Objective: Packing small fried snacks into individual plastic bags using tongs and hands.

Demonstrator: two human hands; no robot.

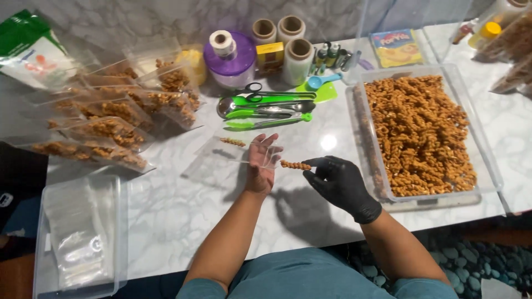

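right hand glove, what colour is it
Black, seen in the head view: the glove on the right hand, which pinches a twisted snack piece.

At the far left corner of the desk [166,221] lies a soft green and white bag [26,47] with a red picture on it. Beside it, a group of clear filled pouches [111,119] with brown twisted snacks lies in rows. Near the front left, a clear tray [41,243] holds empty clear pouches [75,235]. One more clear pouch [238,152] lies at the middle, in the left hand [262,166]. A small yellow box [270,54] stands behind the green tools. A flat yellow and blue packet [396,48] lies at the far right.
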